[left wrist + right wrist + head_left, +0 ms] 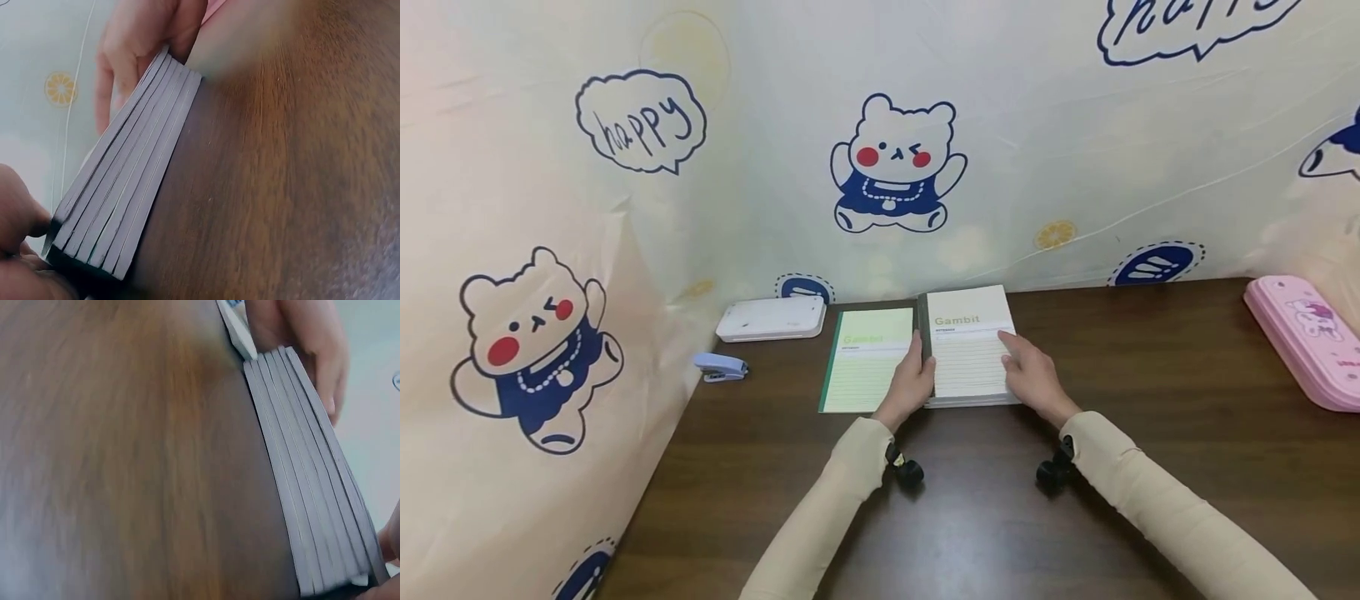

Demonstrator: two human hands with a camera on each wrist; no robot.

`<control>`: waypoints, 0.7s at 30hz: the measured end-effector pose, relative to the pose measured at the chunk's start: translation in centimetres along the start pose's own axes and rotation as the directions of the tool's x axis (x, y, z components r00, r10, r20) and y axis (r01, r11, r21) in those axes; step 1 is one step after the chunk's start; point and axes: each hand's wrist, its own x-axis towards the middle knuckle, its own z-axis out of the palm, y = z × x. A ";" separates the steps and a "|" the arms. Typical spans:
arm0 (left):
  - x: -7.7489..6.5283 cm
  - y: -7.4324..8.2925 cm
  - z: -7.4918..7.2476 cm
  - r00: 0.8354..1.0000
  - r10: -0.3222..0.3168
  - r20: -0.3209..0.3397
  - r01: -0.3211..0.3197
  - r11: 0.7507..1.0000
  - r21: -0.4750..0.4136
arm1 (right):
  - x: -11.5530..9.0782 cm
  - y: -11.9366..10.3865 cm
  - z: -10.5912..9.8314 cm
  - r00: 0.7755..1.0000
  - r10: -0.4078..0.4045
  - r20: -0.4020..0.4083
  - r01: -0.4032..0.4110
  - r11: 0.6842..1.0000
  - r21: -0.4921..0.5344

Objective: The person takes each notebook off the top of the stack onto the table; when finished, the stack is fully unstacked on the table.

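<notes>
A stack of Gambit notebooks (968,367) with a white-and-grey lined cover and dark spine lies between both hands at the back of the table. My left hand (912,382) holds its left, spine side. On the opposite side my right hand (1034,377) grips the edge, with a finger and thumb on the top cover. In the left wrist view, the page edges of the stack (122,169) show several notebooks lying flush. Left of the stack lies a green-spined Gambit notebook (865,387), close beside the left hand. Fingers behind the stack are partly hidden.
A white case (771,320) and a light blue stapler (721,367) lie at the back left of the brown table (955,517). A pink pencil case (1303,342) is at the far right. A printed curtain (760,167) hangs behind the table.
</notes>
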 end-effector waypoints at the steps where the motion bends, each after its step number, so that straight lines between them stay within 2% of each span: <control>1: 0.0 0.0 0.1 1.000 0.008 -0.002 -0.008 1.000 0.005 | 0.0 0.1 -0.3 1.000 0.029 -0.011 -0.029 0.999 0.015; 5: 0.2 -0.2 0.3 0.999 0.032 -0.003 -0.031 0.998 0.060 | -0.1 0.0 -1.3 0.995 0.082 -0.059 -0.080 0.996 0.024; 9: 0.3 -0.5 0.3 0.999 0.045 0.005 -0.045 0.995 0.088 | -0.1 -1.2 -2.0 0.993 0.028 -0.113 -0.031 0.999 -0.020; 12: 0.3 -0.6 0.3 0.999 0.047 0.011 -0.048 0.995 0.086 | 0.0 -2.4 -2.6 0.994 0.000 -0.108 -0.004 1.000 -0.029; 15: 0.3 -0.6 0.3 0.999 0.046 0.011 -0.047 0.995 0.086 | 0.1 -3.0 -2.9 0.996 0.011 -0.086 -0.013 1.000 -0.024; 18: 0.3 -0.7 0.3 0.999 0.050 0.008 -0.051 0.994 0.100 | -0.1 -2.9 -3.2 0.995 0.049 -0.089 -0.047 0.999 0.018; 21: 0.3 -0.7 0.1 0.998 0.059 0.006 -0.060 0.990 0.124 | -0.5 -2.4 -4.3 0.990 0.088 -0.107 -0.071 0.985 0.154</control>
